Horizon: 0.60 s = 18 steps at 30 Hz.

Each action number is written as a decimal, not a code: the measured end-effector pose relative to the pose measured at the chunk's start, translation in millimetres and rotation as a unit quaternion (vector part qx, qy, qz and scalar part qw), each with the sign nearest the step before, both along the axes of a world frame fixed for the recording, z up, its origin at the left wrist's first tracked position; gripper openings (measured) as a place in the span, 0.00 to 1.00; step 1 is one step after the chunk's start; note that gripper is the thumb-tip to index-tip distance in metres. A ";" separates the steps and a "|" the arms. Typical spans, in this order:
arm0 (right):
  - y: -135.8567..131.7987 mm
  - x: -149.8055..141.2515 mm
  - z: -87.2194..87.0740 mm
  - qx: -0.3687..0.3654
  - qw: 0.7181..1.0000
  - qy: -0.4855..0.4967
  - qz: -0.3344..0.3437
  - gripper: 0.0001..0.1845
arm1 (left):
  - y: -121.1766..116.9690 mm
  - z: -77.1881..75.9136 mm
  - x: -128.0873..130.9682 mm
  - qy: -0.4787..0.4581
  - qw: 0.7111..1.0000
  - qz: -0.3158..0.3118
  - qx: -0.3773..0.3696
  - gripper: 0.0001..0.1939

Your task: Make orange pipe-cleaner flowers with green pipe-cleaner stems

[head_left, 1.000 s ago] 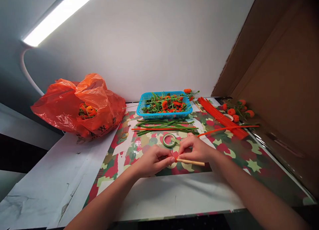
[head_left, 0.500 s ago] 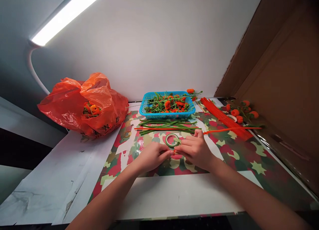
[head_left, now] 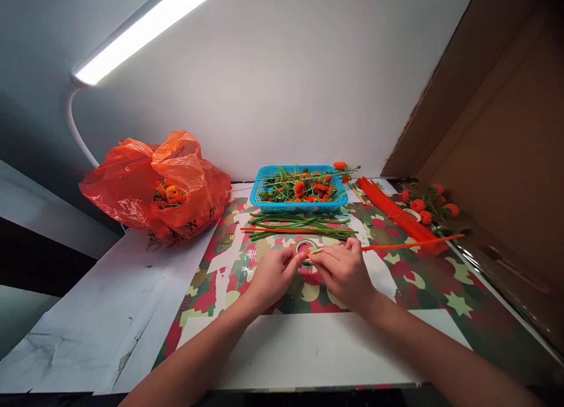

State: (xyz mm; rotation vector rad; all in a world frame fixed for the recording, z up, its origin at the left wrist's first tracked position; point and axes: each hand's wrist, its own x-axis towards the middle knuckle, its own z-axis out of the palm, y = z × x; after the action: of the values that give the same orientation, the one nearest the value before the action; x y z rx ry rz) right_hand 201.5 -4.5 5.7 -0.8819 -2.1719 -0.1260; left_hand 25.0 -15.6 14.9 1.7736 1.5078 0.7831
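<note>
My left hand [head_left: 274,276] is closed, its thumb and finger pinching the near end of an orange chenille stem [head_left: 412,243]. Close beside it, my right hand [head_left: 343,273] is closed on the same stem, whose long free part sticks out to the right. The pinched end is mostly hidden by my fingertips. Just behind the fingers lies a roll of green tape [head_left: 304,244], partly covered by them. Beyond it, several green chenille stems [head_left: 299,220] lie in a loose row, with an orange one across them.
A blue basket [head_left: 299,208] of orange flowers with green stems stands at the back. On the left is an orange plastic bag [head_left: 132,201] with flowers inside. A bundle of orange stems [head_left: 392,207] and more flowers [head_left: 425,210] lie right. A lamp [head_left: 150,34] hangs upper left.
Both hands have moved a little away from me and now cover part of the tape roll. The orange stem's free part has tilted slightly. The whole view has shifted somewhat.
</note>
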 end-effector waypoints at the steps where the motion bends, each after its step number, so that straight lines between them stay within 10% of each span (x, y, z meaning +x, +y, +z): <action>1: -0.8 -0.7 -0.2 -0.012 1.000 0.020 0.002 0.12 | -0.3 -0.3 0.8 -0.017 1.000 0.006 0.003 0.21; 10: -3.5 -2.2 8.0 -0.076 0.983 0.162 0.041 0.11 | 2.0 -2.8 4.9 -0.217 0.974 -0.015 -0.057 0.23; 18: 2.7 13.5 17.8 -0.307 0.913 0.221 0.155 0.12 | -0.1 -1.1 -3.4 -0.258 0.955 -0.113 -0.094 0.26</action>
State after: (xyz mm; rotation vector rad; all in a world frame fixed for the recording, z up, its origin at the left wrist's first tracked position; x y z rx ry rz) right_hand 215.0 -1.8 23.5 -0.7786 -1.8908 0.8753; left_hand 21.6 -15.7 13.8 1.4228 0.9796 0.8691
